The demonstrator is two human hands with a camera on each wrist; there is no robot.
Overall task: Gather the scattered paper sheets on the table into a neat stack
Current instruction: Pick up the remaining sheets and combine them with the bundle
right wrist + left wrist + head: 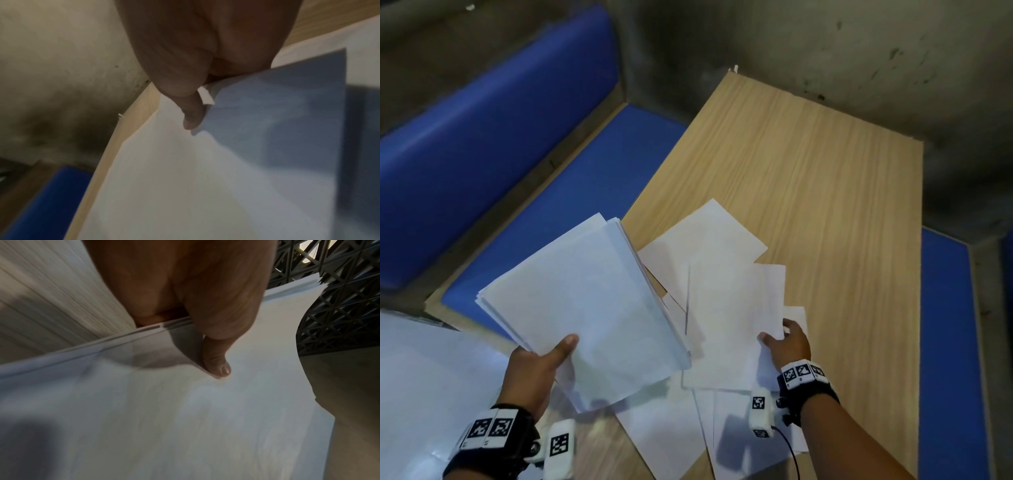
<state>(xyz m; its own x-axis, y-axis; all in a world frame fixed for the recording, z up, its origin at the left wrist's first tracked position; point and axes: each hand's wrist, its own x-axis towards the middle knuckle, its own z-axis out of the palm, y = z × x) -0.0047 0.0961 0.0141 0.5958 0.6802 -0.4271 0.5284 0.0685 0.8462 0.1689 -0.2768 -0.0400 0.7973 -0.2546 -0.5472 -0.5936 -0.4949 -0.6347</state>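
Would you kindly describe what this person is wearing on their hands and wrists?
Both forearms are bare, no sleeves. Each wrist carries a black strap with white blocks bearing black-and-white square markers, plus a white camera pod. A thin black cable trails from the right one.

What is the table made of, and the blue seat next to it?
Table: looks like wood or wood-print laminate, pale tan with straight grain lines, smooth and matte. Blue seat: probably padded vinyl or cloth, with a soft rounded cushion and a slight sheen.
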